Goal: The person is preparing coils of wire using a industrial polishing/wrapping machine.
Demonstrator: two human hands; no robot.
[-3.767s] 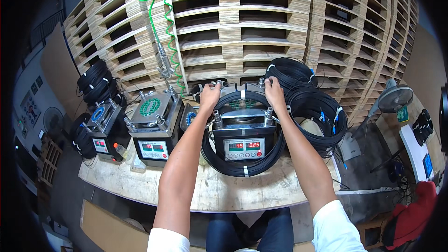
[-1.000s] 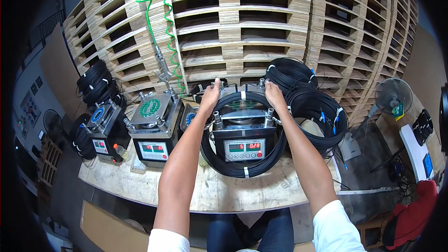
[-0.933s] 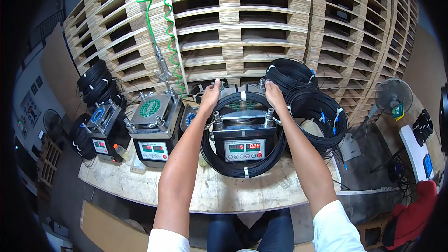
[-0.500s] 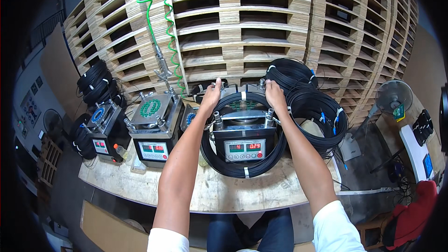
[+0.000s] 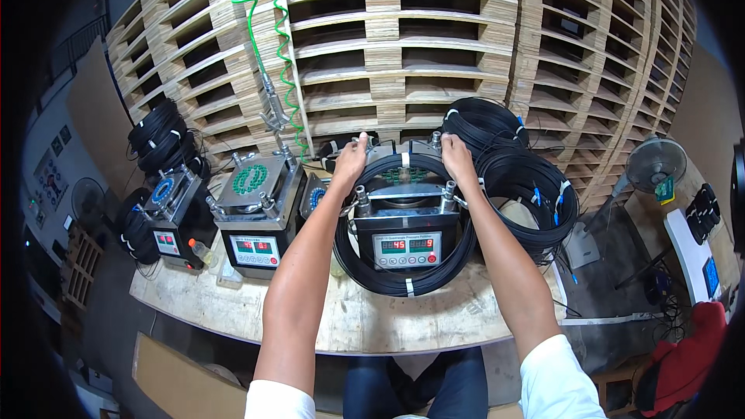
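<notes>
In front of me stands a polishing machine (image 5: 365, 228) with a metal top, corner posts and a red-lit digital panel. A black cable coil (image 5: 410, 288), tied with white bands, loops round its front and over its top plate. Green fittings (image 5: 403, 175) in a ring show on that plate, partly behind the coil. My left hand (image 5: 351, 160) is closed at the far left corner post, thumb pointing up. At the far right corner post (image 5: 436, 140), my right hand (image 5: 457, 157) is curled in the same way. Most fingers of both hands are hidden behind the thumbs and palms.
Two similar polishing machines stand to the left, the nearer one (image 5: 252, 217) with green fittings on top. A capped bottle (image 5: 202, 253) sits between them. An air gun (image 5: 273, 112) hangs on a green coiled hose. More cable coils (image 5: 535, 194) are at right, before stacked pallets (image 5: 434, 54).
The lit numbers on the middle machine's panel and on the one to its left have changed. The hanging air gun and hose have swung slightly. Both hands stay at the far corner posts.
</notes>
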